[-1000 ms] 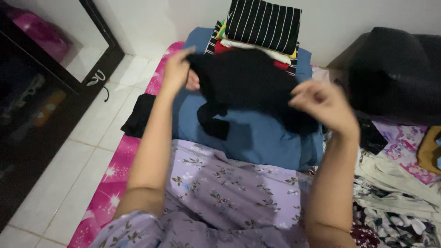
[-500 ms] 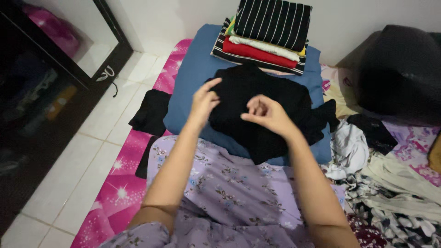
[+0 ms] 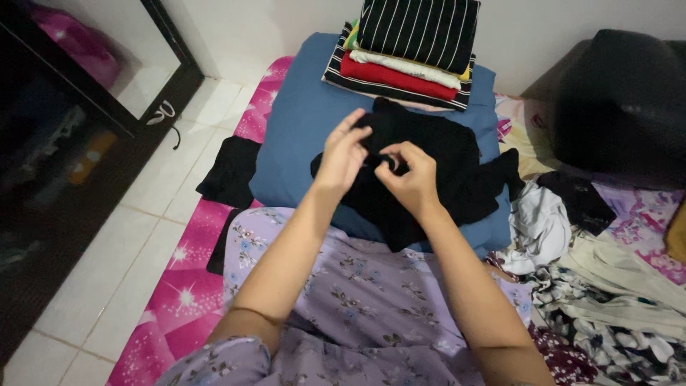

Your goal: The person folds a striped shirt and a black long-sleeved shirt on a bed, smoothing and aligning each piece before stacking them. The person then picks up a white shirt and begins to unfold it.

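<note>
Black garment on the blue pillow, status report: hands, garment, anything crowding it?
Left hand and right hand both pinching the black garment. Garment crumpled on blue pillow. Folded stack just behind; loose clothes at right.

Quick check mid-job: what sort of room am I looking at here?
Probably a bedroom at home: a pink floor mattress on white tiles, a stack of folded clothes on a blue pillow, and loose laundry beside it.

garment (image 3: 429, 179) in both hands: plain black | pillow (image 3: 300, 136): solid blue | folded stack (image 3: 411, 53): black with thin white stripes on top, then white, yellow, red | mat (image 3: 179, 300): pink with white stars | dress (image 3: 371, 314): lilac, small floral print (grey-blue sprigs)
</note>
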